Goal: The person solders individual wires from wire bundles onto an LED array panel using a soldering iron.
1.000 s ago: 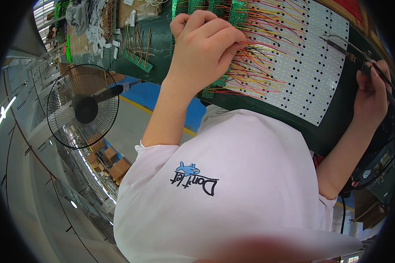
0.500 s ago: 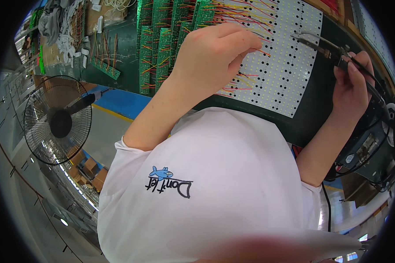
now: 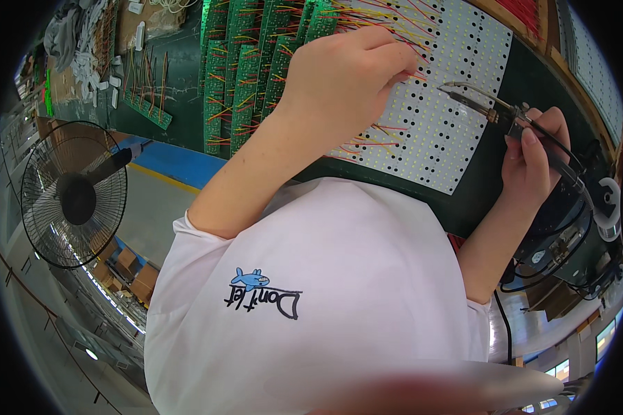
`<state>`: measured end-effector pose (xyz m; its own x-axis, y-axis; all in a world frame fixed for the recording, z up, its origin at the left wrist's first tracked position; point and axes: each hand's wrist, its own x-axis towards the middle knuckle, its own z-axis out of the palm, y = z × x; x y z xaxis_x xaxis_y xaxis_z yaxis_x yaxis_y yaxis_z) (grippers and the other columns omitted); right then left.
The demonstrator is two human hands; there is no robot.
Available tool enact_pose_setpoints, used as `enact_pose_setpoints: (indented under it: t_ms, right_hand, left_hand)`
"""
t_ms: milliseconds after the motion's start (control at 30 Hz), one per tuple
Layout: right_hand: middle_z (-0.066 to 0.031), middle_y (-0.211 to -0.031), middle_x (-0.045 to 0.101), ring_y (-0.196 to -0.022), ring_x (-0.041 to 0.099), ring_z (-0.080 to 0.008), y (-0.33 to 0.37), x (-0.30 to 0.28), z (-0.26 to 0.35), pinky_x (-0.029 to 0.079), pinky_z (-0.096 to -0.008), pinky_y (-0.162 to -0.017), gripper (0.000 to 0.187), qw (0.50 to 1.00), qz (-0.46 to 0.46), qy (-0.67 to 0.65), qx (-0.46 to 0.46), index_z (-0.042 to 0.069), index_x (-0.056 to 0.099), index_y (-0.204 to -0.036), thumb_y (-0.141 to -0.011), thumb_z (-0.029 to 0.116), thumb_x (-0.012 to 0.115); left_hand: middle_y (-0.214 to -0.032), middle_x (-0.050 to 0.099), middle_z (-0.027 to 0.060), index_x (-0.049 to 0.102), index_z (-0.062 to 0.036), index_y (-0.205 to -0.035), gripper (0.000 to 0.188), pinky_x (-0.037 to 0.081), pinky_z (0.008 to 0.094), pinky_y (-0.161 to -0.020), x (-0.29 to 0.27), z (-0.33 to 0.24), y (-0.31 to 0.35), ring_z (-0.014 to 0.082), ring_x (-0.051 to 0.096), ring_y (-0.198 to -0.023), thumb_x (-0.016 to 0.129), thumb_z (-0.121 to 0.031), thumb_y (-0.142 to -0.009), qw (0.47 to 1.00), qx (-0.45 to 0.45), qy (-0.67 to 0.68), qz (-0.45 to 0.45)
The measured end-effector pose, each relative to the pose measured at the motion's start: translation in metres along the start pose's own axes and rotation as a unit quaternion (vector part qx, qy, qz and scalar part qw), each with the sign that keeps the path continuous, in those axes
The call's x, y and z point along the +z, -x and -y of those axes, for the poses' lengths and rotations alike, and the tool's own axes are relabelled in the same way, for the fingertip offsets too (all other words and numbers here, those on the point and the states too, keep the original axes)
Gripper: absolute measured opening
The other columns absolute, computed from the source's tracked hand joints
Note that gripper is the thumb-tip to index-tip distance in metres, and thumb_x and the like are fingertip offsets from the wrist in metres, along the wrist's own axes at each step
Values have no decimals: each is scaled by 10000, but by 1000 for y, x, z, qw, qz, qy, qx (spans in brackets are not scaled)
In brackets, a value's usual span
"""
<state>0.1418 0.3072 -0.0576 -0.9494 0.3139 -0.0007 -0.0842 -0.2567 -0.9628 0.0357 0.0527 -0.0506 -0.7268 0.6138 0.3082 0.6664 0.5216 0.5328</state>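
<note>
My left hand [image 3: 342,86] is closed in a pinch over a white board [image 3: 432,149] dotted with small yellowish LEDs and black holes. A thin red wire [image 3: 419,77] shows at its fingertips. My right hand [image 3: 533,162] grips a soldering iron [image 3: 472,104] that has a thin curved feed tube beside its tip. The iron points left, its tip above the white board and a short way right of my left fingertips. Left of the board lie several green circuit boards [image 3: 214,86], whose red and yellow wires [image 3: 384,142] reach over the white board.
A separate green board strip [image 3: 149,111] with upright wires lies on the dark table [image 3: 183,104]. White connectors and grey cloth [image 3: 62,34] sit at the far left. A black fan [image 3: 76,197] stands left of the table. Cables [image 3: 585,221] run beside my right hand, near a wooden rim [image 3: 567,66].
My right hand has carried the soldering iron leftward, bringing its tip nearer my left fingertips. My left hand stays pinched in about the same place. The whole view has shifted slightly.
</note>
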Motion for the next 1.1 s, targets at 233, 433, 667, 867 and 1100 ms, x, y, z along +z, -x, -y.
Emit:
enact_pose_setpoints:
  t_ms: [233,433,667,867,1100]
  right_hand:
    - [-91,-793,600,-632,529,-93,-2,1,-8,416,-190,-529,234,999,16,10,-44,27,508,-818,-829,81,735]
    - [-102,-786,606,-591,509,-87,-2,3,-9,412,-193,-523,253,997,18,52,-54,23,509,-814,-836,117,743]
    - [-105,-763,598,-589,498,-97,-2,9,-8,393,-212,-521,257,996,30,58,-60,17,514,-817,-837,125,747]
    - [-108,-755,593,-617,506,-111,-2,11,-7,401,-229,-548,262,995,36,73,-63,3,522,-824,-837,127,753]
    - [-115,-770,601,-628,512,-116,-1,9,-9,402,-231,-553,252,995,33,60,-72,6,515,-828,-839,112,743]
  left_hand:
    - [-871,688,15,732,-149,-888,108,552,350,-613,0,2,0,249,684,-731,753,-83,-805,1000,-8,-10,18]
    - [-879,689,25,735,-135,-888,83,557,354,-622,-2,1,-2,257,683,-735,758,-104,-814,1000,-8,-10,22]
    - [-861,678,24,739,-130,-889,66,551,349,-615,-3,3,-3,257,676,-723,759,-119,-826,999,-4,-5,40]
    - [-845,667,21,733,-126,-884,62,548,349,-613,-2,4,-2,258,668,-712,758,-116,-828,999,4,-2,36]
    - [-853,668,22,732,-127,-889,72,551,347,-625,-1,4,-4,256,673,-731,751,-102,-824,999,-2,5,35]
